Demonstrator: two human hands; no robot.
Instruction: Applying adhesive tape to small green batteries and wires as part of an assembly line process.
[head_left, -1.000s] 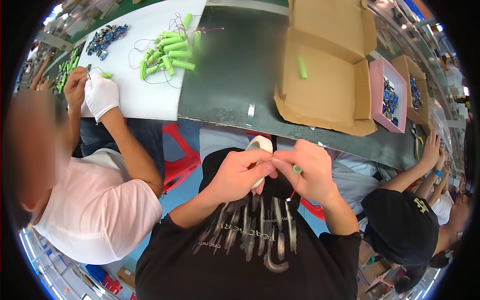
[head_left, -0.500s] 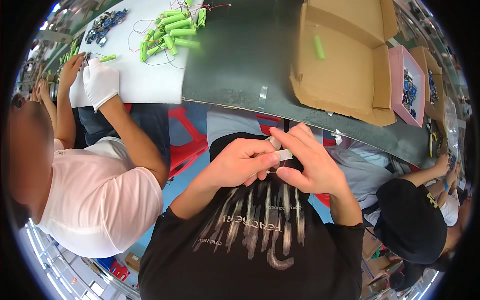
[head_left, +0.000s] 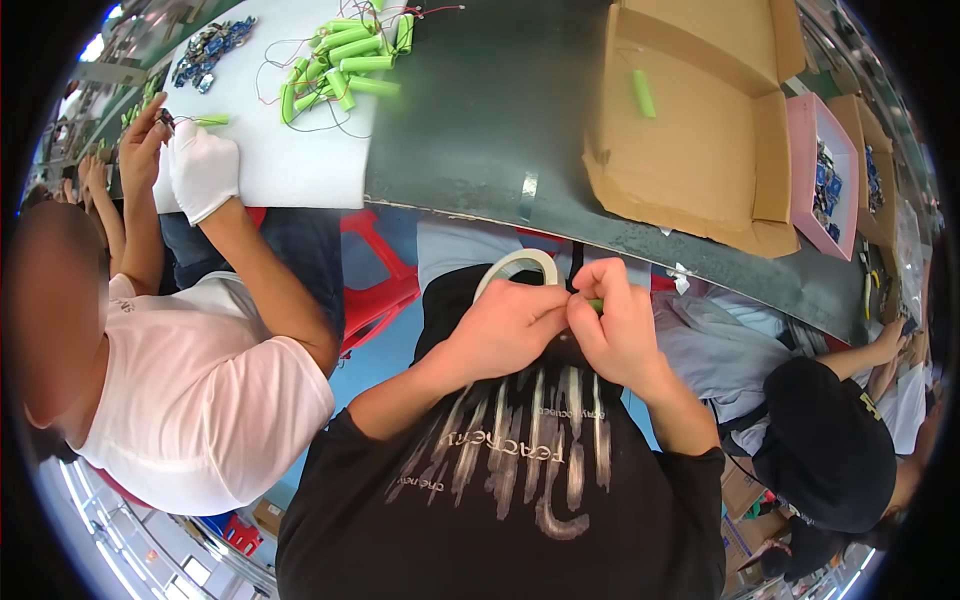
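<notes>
Over my lap, both of my hands are together in front of my black shirt. My left hand (head_left: 510,330) is closed, its fingers curled about the lower part of a pale roll of tape (head_left: 543,262) whose ring stands up beyond the knuckles. Thumb and forefinger reach toward my other hand. My right hand (head_left: 618,325) is closed in a pinch on a green battery cell (head_left: 596,304); only a small part of it shows, the rest hidden by fingers. The fingertips of both hands meet at the cell. Any strip of tape between them is hidden.
Ahead is a dark table (head_left: 480,110) with an open cardboard box (head_left: 690,170) holding one green cell (head_left: 642,93). A pink box (head_left: 825,180) holds blue circuit boards. A heap of green cells (head_left: 345,60) lies on a white sheet. Co-workers sit on both sides.
My right hand's spread fingers have curled into a pinch. The tape roll has swung up into view beyond my left hand. The white strip seen by my left thumb no longer shows.
</notes>
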